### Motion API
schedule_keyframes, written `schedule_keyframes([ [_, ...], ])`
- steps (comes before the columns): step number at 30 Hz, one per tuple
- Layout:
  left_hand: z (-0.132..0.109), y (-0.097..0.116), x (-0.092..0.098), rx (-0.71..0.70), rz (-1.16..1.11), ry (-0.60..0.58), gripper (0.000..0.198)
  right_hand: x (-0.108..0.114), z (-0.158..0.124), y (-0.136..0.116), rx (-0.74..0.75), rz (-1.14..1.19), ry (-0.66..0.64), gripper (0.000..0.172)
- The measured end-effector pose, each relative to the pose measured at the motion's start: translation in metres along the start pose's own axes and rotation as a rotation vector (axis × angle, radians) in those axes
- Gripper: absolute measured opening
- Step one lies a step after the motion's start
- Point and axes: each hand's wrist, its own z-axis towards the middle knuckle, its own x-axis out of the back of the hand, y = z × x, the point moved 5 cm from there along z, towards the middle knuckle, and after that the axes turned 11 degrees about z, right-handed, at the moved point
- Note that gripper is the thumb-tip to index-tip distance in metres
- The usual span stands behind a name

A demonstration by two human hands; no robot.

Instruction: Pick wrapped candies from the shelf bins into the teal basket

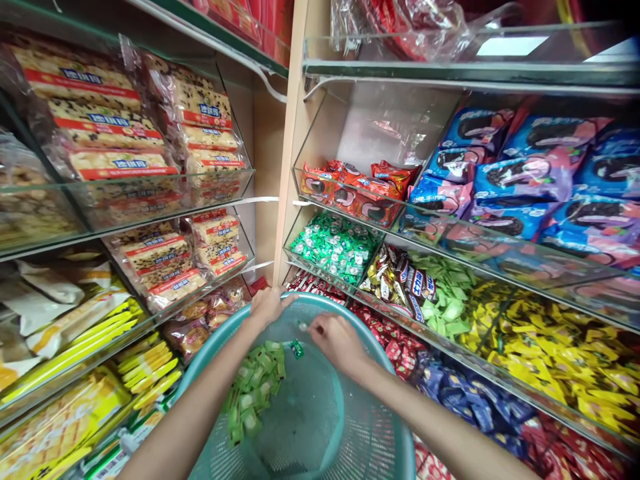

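Note:
A teal plastic basket (pixel 350 427) sits low in the middle, with a heap of light green wrapped candies (pixel 255 390) inside on its left. My left hand (pixel 267 308) grips the basket's far rim, fingers curled over it. My right hand (pixel 336 340) hovers over the basket with fingers pinched together; whether anything is between them is hidden. One dark green candy (pixel 297 349) is in the air just left of that hand. Right behind the basket stands a glass bin of dark green candies (pixel 336 248).
Glass-fronted shelves surround the basket. On the left are bagged cakes (pixel 107 127) and yellow packs (pixel 85 320). On the right are red snack packs (pixel 360 190), blue cookie packs (pixel 540 173), light green candies (pixel 447 293) and yellow candies (pixel 550 340). A wooden post (pixel 293 133) divides the shelves.

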Motion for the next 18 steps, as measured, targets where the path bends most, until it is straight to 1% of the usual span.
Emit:
schedule_keyframes([
  [1, -0.001, 0.001, 0.001, -0.001, 0.001, -0.001, 0.063, -0.023, 0.000, 0.015, -0.143, 0.187, -0.064, 0.020],
  [2, -0.001, 0.003, 0.003, -0.003, 0.002, -0.003, 0.063, -0.043, -0.001, 0.030, -0.307, 0.349, -0.102, 0.024],
  [4, -0.002, 0.005, 0.005, -0.007, 0.005, -0.003, 0.063, -0.074, -0.003, 0.052, -0.562, 0.616, -0.084, 0.027],
  [5, -0.002, 0.005, 0.005, -0.008, 0.007, -0.001, 0.063, -0.084, -0.005, 0.059, -0.651, 0.704, -0.059, 0.028],
  [6, -0.002, 0.006, 0.005, -0.008, 0.009, 0.002, 0.063, -0.091, -0.006, 0.063, -0.710, 0.764, -0.034, 0.028],
  [8, -0.003, 0.005, 0.005, -0.006, 0.012, 0.002, 0.062, -0.099, -0.008, 0.067, -0.763, 0.812, -0.006, 0.027],
  [10, -0.004, 0.004, 0.005, -0.006, 0.014, 0.003, 0.062, -0.103, -0.010, 0.068, -0.779, 0.813, -0.004, 0.028],
  [18, -0.006, 0.005, 0.006, 0.006, 0.008, -0.018, 0.061, -0.117, -0.014, 0.074, -0.765, 0.769, 0.013, 0.030],
])
